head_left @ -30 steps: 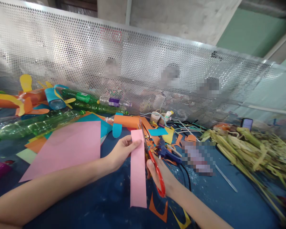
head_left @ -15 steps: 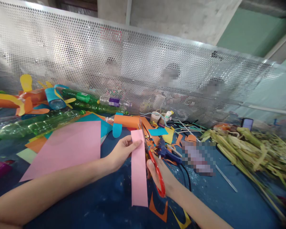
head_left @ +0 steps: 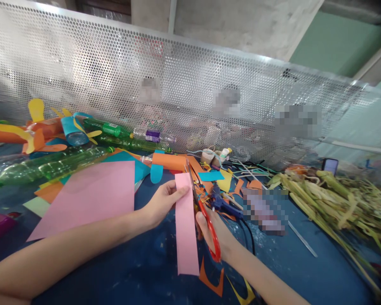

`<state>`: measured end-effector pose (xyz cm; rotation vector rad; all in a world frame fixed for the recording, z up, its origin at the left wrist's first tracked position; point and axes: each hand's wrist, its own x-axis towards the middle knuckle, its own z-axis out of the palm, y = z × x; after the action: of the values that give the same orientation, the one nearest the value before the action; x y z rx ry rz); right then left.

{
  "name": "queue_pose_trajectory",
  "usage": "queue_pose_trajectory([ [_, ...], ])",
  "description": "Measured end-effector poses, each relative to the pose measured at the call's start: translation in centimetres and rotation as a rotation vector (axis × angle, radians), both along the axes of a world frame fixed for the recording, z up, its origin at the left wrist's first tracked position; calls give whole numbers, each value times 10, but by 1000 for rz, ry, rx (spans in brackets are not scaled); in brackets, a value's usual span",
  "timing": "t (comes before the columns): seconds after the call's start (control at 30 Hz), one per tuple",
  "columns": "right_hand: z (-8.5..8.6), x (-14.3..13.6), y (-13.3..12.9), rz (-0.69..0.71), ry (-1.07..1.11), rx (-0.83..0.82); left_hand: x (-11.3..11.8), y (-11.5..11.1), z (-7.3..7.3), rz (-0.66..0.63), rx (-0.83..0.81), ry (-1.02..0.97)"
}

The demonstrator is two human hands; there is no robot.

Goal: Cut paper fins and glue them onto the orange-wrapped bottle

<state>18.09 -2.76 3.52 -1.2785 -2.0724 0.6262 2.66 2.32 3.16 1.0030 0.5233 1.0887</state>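
Observation:
My left hand (head_left: pixel 165 201) pinches the upper part of a pink paper strip (head_left: pixel 186 237), thumb on its front face. The strip hangs down over the blue table. My right hand (head_left: pixel 216 235) is closed round the red handles of a pair of scissors (head_left: pixel 213 237). Their blades point up and away along the strip's right edge, near its top; whether they touch the paper I cannot tell. A large pink paper sheet (head_left: pixel 92 199) lies left of my left hand. Just beyond the scissors is a blue glue gun (head_left: pixel 224 204) among orange paper scraps.
Green plastic bottles (head_left: pixel 57 167) and paper-covered bottles (head_left: pixel 74 131) lie at the left. An orange-wrapped bottle (head_left: pixel 169 161) is behind the strip. Dried corn husks (head_left: pixel 336 203) cover the right side. A perforated metal panel (head_left: pixel 184 84) stands along the back, with blurred reflections of people.
The lower end of the pink strip has swung slightly to the right. Both hands and the scissors stay almost where they were.

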Motion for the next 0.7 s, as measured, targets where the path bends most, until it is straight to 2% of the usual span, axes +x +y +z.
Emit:
queue_pose_trajectory([
  [0.7,-5,1,3,-1,7,48,-1,2,-4,3,18,15],
])
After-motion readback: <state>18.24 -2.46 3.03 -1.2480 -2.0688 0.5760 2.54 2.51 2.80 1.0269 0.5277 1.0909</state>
